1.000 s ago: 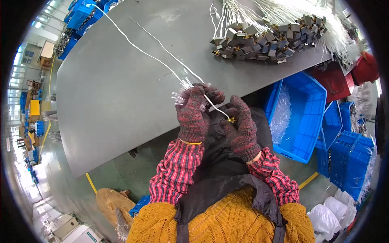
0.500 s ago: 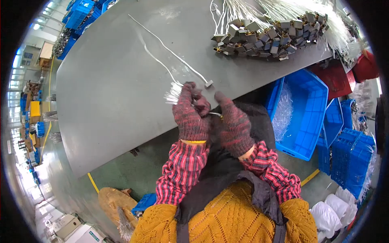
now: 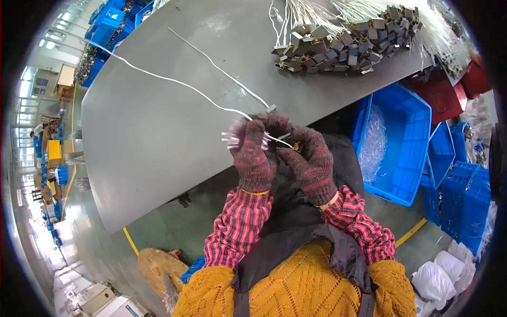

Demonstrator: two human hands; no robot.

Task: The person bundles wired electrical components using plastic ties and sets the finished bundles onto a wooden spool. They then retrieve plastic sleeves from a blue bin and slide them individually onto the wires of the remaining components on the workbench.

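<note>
My left hand [image 3: 256, 156], in a dark red and black knit glove, is closed on a bundle of short white strips [image 3: 232, 138], blurred by motion. A long white wire [image 3: 179, 82] passes by its fingers and trails away to the upper left across the table. My right hand [image 3: 311, 164], gloved alike, pinches a small brass-coloured terminal [image 3: 297, 146] at the near end of this wire. Just beyond my left fingers, another white wire [image 3: 227, 75] with a small grey block [image 3: 271, 109] at its end lies on the table.
On the grey table [image 3: 142, 137], a heap of grey metal blocks [image 3: 338, 50] with white wires lies at the far right. A blue crate [image 3: 396, 142] holding clear plastic strands stands right of my hands. More blue crates [image 3: 465, 203] and white bags [image 3: 435, 277] are further right.
The wire has come up and now stretches far to the upper left. My right hand has turned and closed on the brass-coloured terminal, beside my left fingers.
</note>
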